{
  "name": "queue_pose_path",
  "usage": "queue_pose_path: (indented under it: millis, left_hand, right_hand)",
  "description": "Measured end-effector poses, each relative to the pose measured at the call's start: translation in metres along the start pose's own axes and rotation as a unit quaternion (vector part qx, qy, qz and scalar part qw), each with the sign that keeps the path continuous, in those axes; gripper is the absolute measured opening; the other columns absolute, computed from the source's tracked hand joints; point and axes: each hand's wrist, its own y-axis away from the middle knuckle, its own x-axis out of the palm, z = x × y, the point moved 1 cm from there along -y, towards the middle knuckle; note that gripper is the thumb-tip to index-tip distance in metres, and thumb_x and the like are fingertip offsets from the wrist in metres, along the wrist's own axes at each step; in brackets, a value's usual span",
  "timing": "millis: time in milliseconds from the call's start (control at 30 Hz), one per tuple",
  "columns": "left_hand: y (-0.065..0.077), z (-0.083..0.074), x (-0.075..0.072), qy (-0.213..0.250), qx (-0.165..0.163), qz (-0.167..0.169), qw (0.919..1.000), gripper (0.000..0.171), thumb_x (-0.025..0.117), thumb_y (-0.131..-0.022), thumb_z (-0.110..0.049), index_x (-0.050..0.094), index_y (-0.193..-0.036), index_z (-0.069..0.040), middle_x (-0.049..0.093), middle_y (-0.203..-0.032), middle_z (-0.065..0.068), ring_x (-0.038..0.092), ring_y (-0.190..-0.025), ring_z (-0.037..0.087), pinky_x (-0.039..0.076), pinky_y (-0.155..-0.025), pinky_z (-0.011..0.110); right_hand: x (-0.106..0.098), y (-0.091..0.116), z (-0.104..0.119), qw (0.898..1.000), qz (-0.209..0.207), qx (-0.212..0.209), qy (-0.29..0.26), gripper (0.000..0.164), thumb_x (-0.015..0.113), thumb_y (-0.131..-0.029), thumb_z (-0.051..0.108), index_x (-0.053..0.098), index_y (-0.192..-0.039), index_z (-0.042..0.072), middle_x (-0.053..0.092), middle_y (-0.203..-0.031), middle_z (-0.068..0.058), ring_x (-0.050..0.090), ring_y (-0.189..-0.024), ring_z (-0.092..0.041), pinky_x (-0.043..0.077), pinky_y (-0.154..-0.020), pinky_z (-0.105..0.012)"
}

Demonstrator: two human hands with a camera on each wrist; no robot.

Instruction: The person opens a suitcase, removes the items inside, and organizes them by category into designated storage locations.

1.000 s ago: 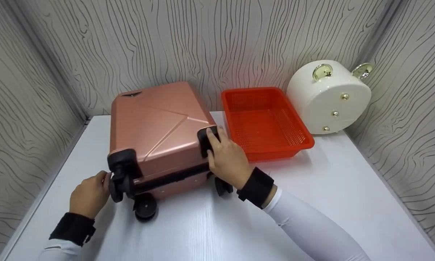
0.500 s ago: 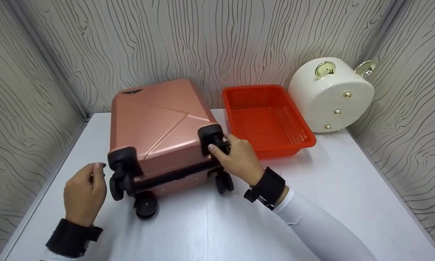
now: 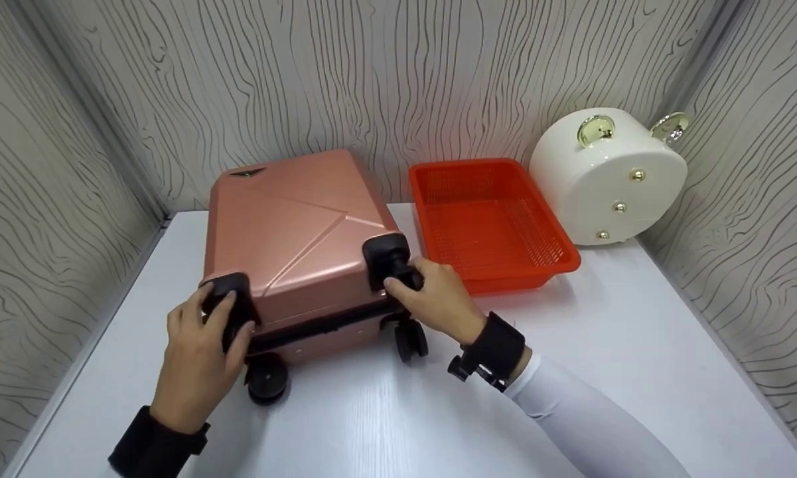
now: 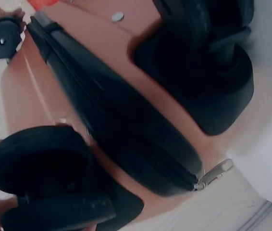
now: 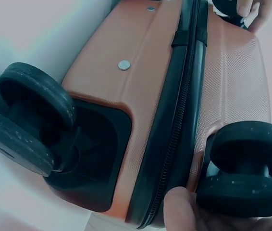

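A rose-gold suitcase (image 3: 298, 232) lies flat on the white table, its wheeled end facing me. My left hand (image 3: 196, 358) grips the upper left wheel (image 4: 44, 159), with its fingers over the black corner guard and the thumb on the inner side. At the other upper corner, my right hand (image 3: 444, 299) holds the right wheel (image 5: 244, 197) between thumb and fingers. Two lower wheels, a left one (image 3: 267, 378) and a right one (image 3: 411, 340), show beneath. The zipper (image 5: 177, 130) runs between the two shells, and its metal pull (image 4: 216, 174) appears in the left wrist view.
Right of the suitcase sits a red plastic basket (image 3: 551, 267) with perforated sides. Beyond it, a rounded white case (image 3: 604, 186) with gold knobs and discs leans in the back corner. Wood-patterned walls (image 3: 398, 79) enclose the white table (image 3: 371, 425) on three sides.
My left hand came off the suitcase's left side and moved onto the upper left wheel. My right hand slid from the corner guard down to its wheel. The suitcase stayed nearly in place.
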Motion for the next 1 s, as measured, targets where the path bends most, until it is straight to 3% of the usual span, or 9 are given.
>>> queue_pose_path:
  millis: [200,333,433,600,700,800,900,1000]
  left_hand:
    - [-0.006,0.019,-0.003,0.014,0.018,0.008,0.9997,0.042,0.072,-0.086,-0.008,0.062,-0.124,0.006,0.044,-0.138,0.03,0.043,-0.115,0.049,0.051,-0.075,0.063]
    - [-0.006,0.021,-0.004,0.01,0.015,0.0,0.9998,0.041,0.072,-0.085,-0.01,0.063,-0.122,0.007,0.046,-0.136,0.03,0.044,-0.114,0.049,0.049,-0.078,0.064]
    - [-0.006,0.01,-0.002,-0.022,0.025,-0.014,0.9994,0.045,0.073,-0.084,-0.018,0.063,-0.119,0.01,0.05,-0.132,0.03,0.045,-0.113,0.05,0.044,-0.087,0.065]
    - [-0.009,-0.024,0.006,-0.069,0.094,-0.024,0.9929,0.06,0.074,-0.082,-0.033,0.059,-0.125,0.007,0.055,-0.127,0.028,0.048,-0.115,0.048,0.036,-0.098,0.062]
    - [-0.013,-0.046,0.013,-0.088,0.141,-0.014,0.9859,0.069,0.075,-0.08,-0.04,0.056,-0.133,0.0,0.054,-0.128,0.026,0.048,-0.117,0.046,0.037,-0.099,0.059]
    - [-0.021,-0.062,0.021,-0.12,0.172,-0.031,0.9772,0.083,0.081,-0.072,-0.042,0.052,-0.136,0.0,0.054,-0.128,0.026,0.049,-0.117,0.046,0.04,-0.095,0.059]
    - [-0.029,-0.069,0.026,-0.167,0.175,-0.069,0.9678,0.093,0.085,-0.065,-0.04,0.047,-0.14,0.002,0.053,-0.128,0.027,0.049,-0.113,0.047,0.042,-0.089,0.059]
    - [-0.033,-0.069,0.029,-0.208,0.163,-0.107,0.9584,0.094,0.083,-0.068,-0.036,0.042,-0.144,0.001,0.051,-0.128,0.029,0.05,-0.111,0.048,0.042,-0.085,0.06]
  right_hand:
    - [0.008,0.012,0.008,1.0,-0.006,0.0,0.031,0.039,0.068,-0.085,0.051,0.06,-0.09,0.013,0.058,-0.069,-0.002,0.058,-0.059,-0.014,0.05,-0.05,-0.031]
    - [0.012,0.016,0.011,1.0,-0.003,0.003,0.025,0.046,0.068,-0.083,0.057,0.06,-0.094,0.013,0.059,-0.071,-0.002,0.059,-0.06,-0.015,0.05,-0.051,-0.032]
    - [0.013,0.016,0.012,1.0,-0.001,0.004,0.01,0.049,0.069,-0.082,0.059,0.06,-0.096,0.013,0.061,-0.073,-0.003,0.06,-0.06,-0.015,0.051,-0.052,-0.032]
    - [0.015,0.018,0.02,1.0,-0.012,-0.012,-0.013,0.05,0.071,-0.079,0.061,0.061,-0.097,0.015,0.061,-0.076,-0.002,0.059,-0.068,-0.016,0.05,-0.054,-0.032]
    - [0.014,0.019,0.032,0.998,-0.022,-0.046,-0.025,0.049,0.071,-0.081,0.059,0.063,-0.1,0.015,0.061,-0.08,-0.001,0.057,-0.072,-0.016,0.049,-0.055,-0.032]
    - [0.014,0.02,0.048,0.994,-0.021,-0.098,-0.041,0.045,0.069,-0.085,0.052,0.064,-0.106,0.012,0.062,-0.086,0.0,0.057,-0.075,-0.014,0.049,-0.058,-0.031]
    - [0.015,0.02,0.066,0.987,-0.012,-0.155,-0.046,0.044,0.067,-0.089,0.044,0.062,-0.114,0.008,0.062,-0.097,-0.001,0.057,-0.082,-0.013,0.05,-0.067,-0.03]
    - [0.015,0.02,0.082,0.978,0.0,-0.206,-0.031,0.046,0.064,-0.091,0.041,0.06,-0.12,0.005,0.06,-0.104,-0.002,0.055,-0.088,-0.013,0.049,-0.074,-0.029]
